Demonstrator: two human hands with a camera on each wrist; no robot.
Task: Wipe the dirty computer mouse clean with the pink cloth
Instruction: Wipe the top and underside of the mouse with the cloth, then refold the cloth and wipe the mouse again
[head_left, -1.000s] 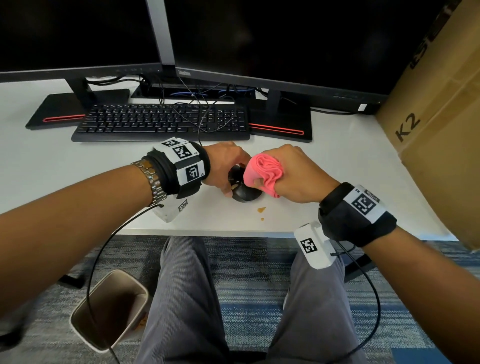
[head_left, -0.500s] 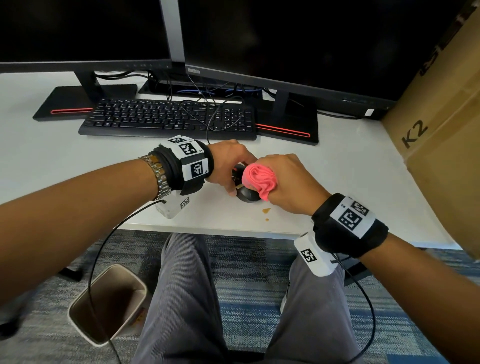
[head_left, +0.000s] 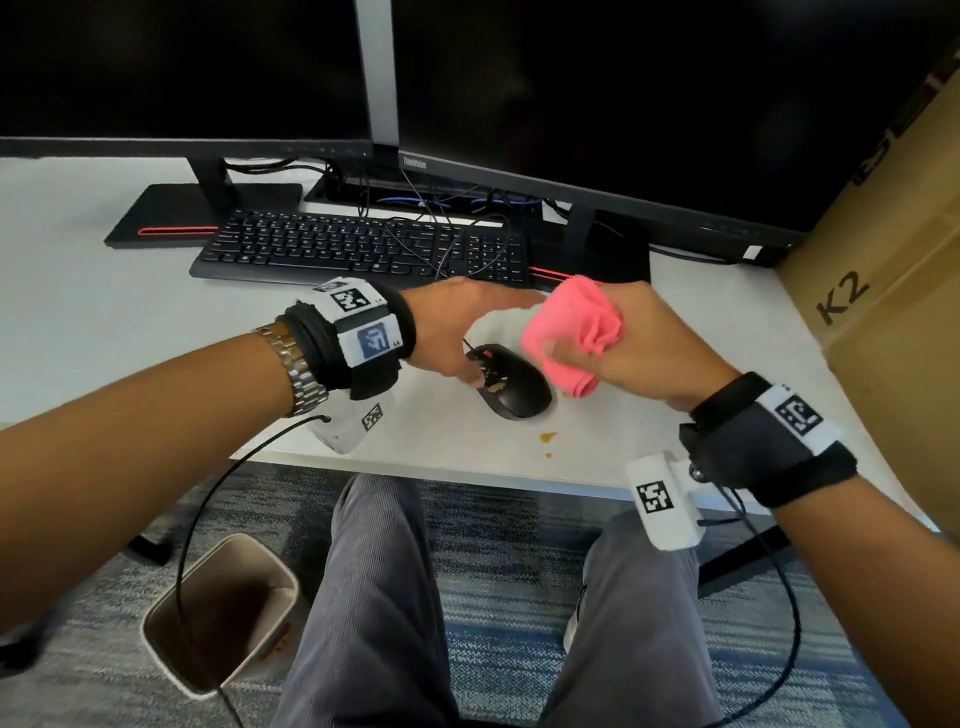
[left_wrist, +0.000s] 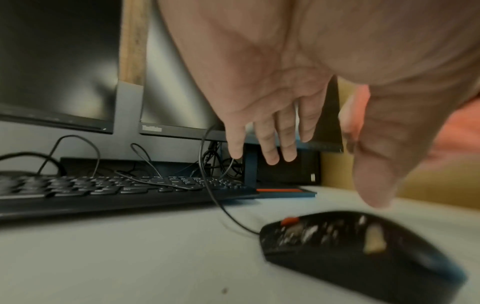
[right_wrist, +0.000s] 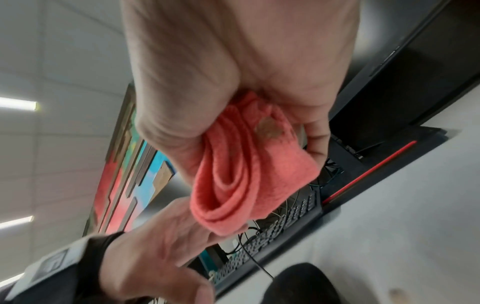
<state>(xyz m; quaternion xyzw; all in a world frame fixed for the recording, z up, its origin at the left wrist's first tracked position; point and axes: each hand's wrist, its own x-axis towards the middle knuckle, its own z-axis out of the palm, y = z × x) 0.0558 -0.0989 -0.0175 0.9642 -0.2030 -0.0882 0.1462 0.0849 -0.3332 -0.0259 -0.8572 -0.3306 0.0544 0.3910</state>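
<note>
We are holding our left hand (head_left: 457, 332) just above the black computer mouse (head_left: 511, 382), palm turned down and the fingers (left_wrist: 270, 139) spread out straight and loose, gripping nothing; in the left wrist view the thumb is hanging right over the mouse without clearly touching it. The mouse is sitting on the white desk (head_left: 104, 322) near its front edge, between our two hands, with pale smears and crumbs showing on its buttons behind the red wheel. We are raising our right hand (head_left: 644, 348) beside the mouse and clear of it, wrist bent, with the fingers curled tight around the pink cloth (head_left: 574, 332). The cloth is bunching out of our fist in folds, and the right wrist view is showing a brown stain on one fold. A few brown drips (head_left: 547, 437) are lying on the desk just in front of the mouse.
</note>
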